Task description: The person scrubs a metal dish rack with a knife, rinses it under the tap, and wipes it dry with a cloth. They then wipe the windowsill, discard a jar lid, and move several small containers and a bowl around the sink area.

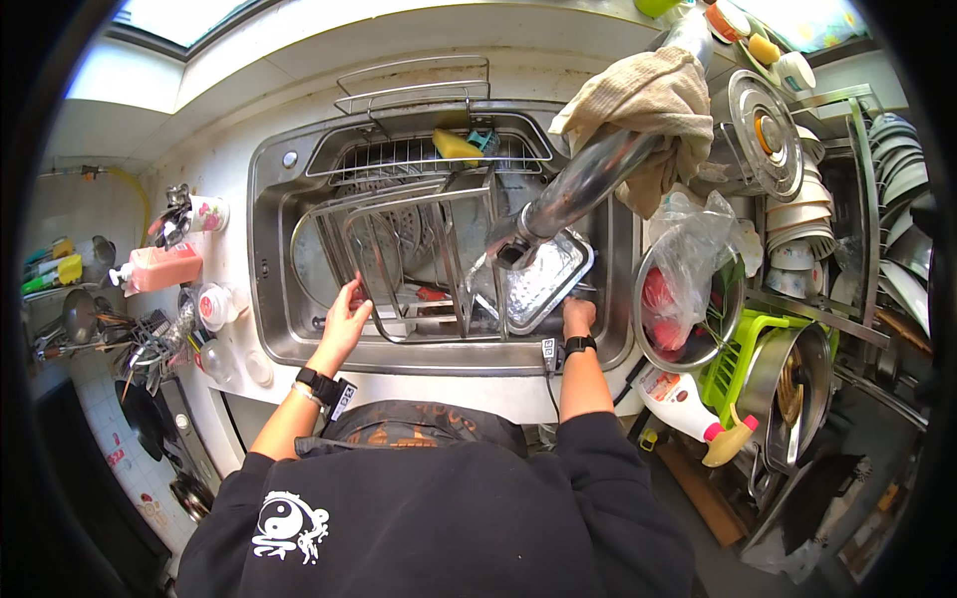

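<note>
Over the stainless steel sink (448,357) my left hand (345,321) is beside the near left corner of a metal wire rack (422,198), its fingers apart and nothing seen in them. My right hand (579,318) is low in the sink's right part, at the near edge of a rectangular metal tray (549,284); its fingertips are hidden, so its grip cannot be told. Water runs from the faucet (534,220) by the tray. A perforated metal steamer plate (404,232) and a red-handled tool (430,294) lie under and behind the rack.
A beige cloth (643,105) hangs over the faucet pipe. At right stand a metal bowl (736,329) with a plastic bag, a spray bottle (677,404) and stacked bowls (800,217). A pink soap bottle (164,267) is at left. A wire basket (516,158) holds a yellow sponge (456,146).
</note>
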Available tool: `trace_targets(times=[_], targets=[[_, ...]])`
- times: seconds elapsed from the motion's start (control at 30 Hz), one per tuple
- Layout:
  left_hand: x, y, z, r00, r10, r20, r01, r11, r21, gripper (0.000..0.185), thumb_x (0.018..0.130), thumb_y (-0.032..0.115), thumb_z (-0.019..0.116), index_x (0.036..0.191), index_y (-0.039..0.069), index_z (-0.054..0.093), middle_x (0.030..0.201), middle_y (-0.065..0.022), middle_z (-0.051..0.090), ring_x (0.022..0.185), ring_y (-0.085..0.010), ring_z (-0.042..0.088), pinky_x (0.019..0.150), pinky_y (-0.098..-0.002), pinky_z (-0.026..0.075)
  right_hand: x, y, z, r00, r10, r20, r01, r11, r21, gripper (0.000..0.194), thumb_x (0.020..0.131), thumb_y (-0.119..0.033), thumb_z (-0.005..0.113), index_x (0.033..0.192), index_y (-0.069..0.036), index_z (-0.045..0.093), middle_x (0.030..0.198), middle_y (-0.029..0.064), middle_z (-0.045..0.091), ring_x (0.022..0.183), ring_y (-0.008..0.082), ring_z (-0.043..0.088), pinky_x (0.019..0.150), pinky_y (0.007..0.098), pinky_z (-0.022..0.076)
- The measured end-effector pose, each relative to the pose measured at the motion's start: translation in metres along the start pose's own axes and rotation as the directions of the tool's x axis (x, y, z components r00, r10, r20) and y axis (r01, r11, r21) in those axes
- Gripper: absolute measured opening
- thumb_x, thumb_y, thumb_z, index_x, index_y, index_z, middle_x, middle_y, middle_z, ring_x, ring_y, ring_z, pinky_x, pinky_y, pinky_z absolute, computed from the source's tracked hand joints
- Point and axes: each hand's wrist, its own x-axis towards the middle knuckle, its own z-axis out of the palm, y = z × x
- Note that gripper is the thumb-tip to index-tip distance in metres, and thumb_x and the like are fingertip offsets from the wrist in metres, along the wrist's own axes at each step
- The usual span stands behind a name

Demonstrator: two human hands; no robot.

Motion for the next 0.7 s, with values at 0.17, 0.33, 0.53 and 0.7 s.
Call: trace_targets(times=[0.17, 0.33, 0.53, 0.7], targets=[[0.009, -0.005, 0.008, 0.999, -0.031, -0.006, 0.03, 0.987, -0.157, 0.054, 0.09, 0.015, 0.065, 0.139, 0.006, 0.045, 0.117, -0.0116, 0.063, 0.101, -0.017, 0.061, 0.09, -0.0315, 0.05, -0.037, 0.006, -0.04, 0.975, -0.198, -0.103, 0.204, 0.978, 0.046, 0.023, 0.075, -0.02, 0.078, 0.076, 0.001, 0.067, 0.07, 0.0143, 0.066, 0.067, 0.0271, 0.064, 0.066, 0.0414, 0.0493], [0.006, -0.004, 0.007, 0.998, 0.054, -0.04, -0.059, 0.991, -0.121, 0.055, 0.089, 0.014, 0.064, 0.14, 0.006, 0.044, 0.118, -0.0126, 0.061, 0.101, -0.0181, 0.06, 0.09, -0.0318, 0.05, -0.101, -0.014, -0.113, 0.902, -0.429, -0.042, 0.416, 0.841, 0.345, 0.017, 0.087, -0.014, 0.07, 0.083, 0.001, 0.065, 0.097, 0.0112, 0.064, 0.077, 0.0137, 0.055, 0.071, 0.0307, 0.0449], [0.001, -0.001, -0.014, 0.957, 0.102, -0.271, -0.151, 0.974, -0.167, 0.049, 0.088, 0.009, 0.062, 0.135, 0.006, 0.05, 0.117, -0.0092, 0.057, 0.094, -0.0139, 0.057, 0.085, -0.0286, 0.05, -0.202, -0.071, -0.171, 0.778, -0.626, 0.048, 0.281, 0.414, 0.866, 0.015, 0.098, -0.017, 0.058, 0.095, -0.003, 0.057, 0.125, 0.0183, 0.06, 0.108, 0.0204, 0.059, 0.09, 0.035, 0.0477], [-0.007, 0.031, -0.029, 0.931, 0.242, -0.272, -0.307, 0.923, -0.231, 0.035, 0.091, 0.004, 0.057, 0.125, 0.004, 0.059, 0.112, -0.0062, 0.062, 0.099, -0.0126, 0.059, 0.088, -0.0267, 0.049, -0.256, -0.118, -0.189, 0.684, -0.73, 0.007, 0.038, 0.045, 0.998, 0.02, 0.1, -0.019, 0.054, 0.11, -0.003, 0.058, 0.129, 0.0184, 0.058, 0.117, 0.0297, 0.057, 0.101, 0.0518, 0.0466]])
